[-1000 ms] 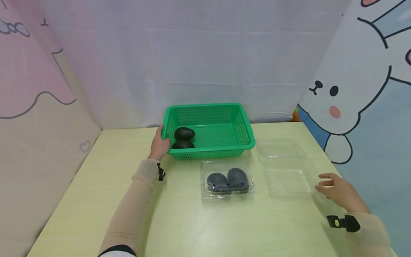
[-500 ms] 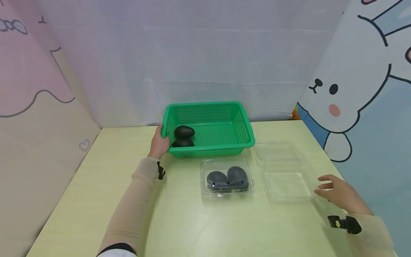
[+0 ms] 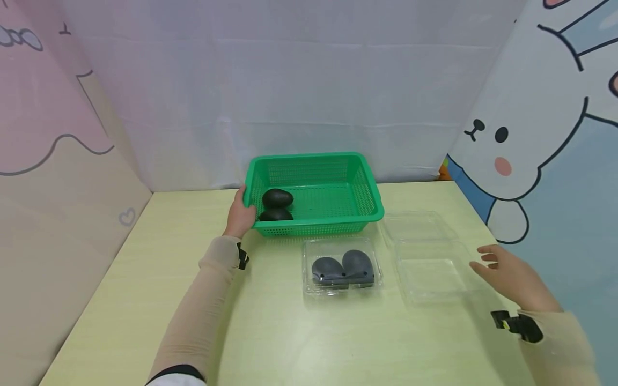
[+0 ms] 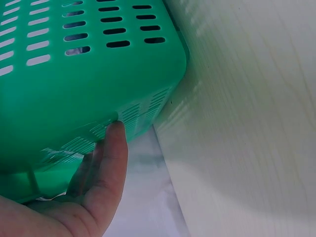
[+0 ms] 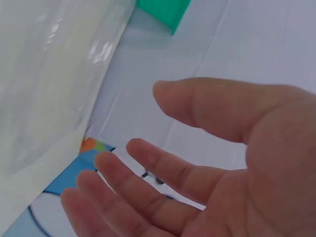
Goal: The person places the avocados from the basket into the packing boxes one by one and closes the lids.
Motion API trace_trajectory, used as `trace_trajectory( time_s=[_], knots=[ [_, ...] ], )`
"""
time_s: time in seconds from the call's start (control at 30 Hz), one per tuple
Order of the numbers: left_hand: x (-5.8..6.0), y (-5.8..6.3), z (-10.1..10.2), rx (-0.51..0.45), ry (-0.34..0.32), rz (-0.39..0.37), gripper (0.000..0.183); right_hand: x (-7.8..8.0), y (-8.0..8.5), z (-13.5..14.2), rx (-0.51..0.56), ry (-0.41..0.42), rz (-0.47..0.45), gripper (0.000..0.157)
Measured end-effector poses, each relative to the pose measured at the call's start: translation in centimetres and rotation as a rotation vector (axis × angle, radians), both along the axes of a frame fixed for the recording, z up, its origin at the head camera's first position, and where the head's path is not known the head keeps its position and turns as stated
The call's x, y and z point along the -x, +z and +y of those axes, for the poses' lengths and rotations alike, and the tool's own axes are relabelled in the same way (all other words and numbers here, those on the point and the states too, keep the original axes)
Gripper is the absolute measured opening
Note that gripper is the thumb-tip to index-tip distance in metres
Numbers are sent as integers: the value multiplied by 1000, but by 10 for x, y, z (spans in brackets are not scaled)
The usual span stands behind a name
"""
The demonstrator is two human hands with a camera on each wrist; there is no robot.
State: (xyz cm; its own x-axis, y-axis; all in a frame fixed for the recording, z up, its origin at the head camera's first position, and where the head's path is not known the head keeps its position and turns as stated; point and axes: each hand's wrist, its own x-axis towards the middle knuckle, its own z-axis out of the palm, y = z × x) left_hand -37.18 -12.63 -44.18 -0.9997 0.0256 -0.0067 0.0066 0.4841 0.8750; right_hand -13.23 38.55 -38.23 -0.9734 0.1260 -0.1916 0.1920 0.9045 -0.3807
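Observation:
My left hand (image 3: 240,217) grips the left end of a green plastic basket (image 3: 318,228), thumb at the rim; in the left wrist view its fingers (image 4: 111,163) lie along the basket's outer wall (image 4: 98,84). Two dark avocados (image 3: 277,198) sit in the basket's left part. My right hand (image 3: 516,276) holds nothing; its thumb and fingers (image 5: 148,192) stand apart. Left of it lies an empty clear clamshell box (image 3: 432,276), lid folded open towards the back. In front of the basket stands a closed clear clamshell box (image 3: 311,252) with two dark avocados (image 3: 357,266) inside.
Everything stands on a pale wood-grain table (image 3: 328,343). A white cloth (image 3: 309,86) hangs right behind the basket. Printed cartoon cloths flank both sides, one at the right (image 3: 569,214) close to the table's right edge.
My right hand has risen slightly in the head view, its thumb and fingers spread a bit wider. The left hand, the basket and the boxes hold their places.

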Motion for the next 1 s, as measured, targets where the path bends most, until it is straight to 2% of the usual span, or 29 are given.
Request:
trace_trajectory(
  time_s=[0.13,0.27,0.67,1.0],
  knots=[
    [-2,2,1,-5,8,-10,70,7,14,-21,-24,45,62,73],
    [-5,4,2,-3,8,-7,70,15,19,-40,-37,86,121,71],
    [-5,5,1,3,8,2,69,50,10,-82,-49,165,208,77],
    [-3,2,0,-2,8,-8,70,79,13,-106,-136,259,253,77]
  ],
)
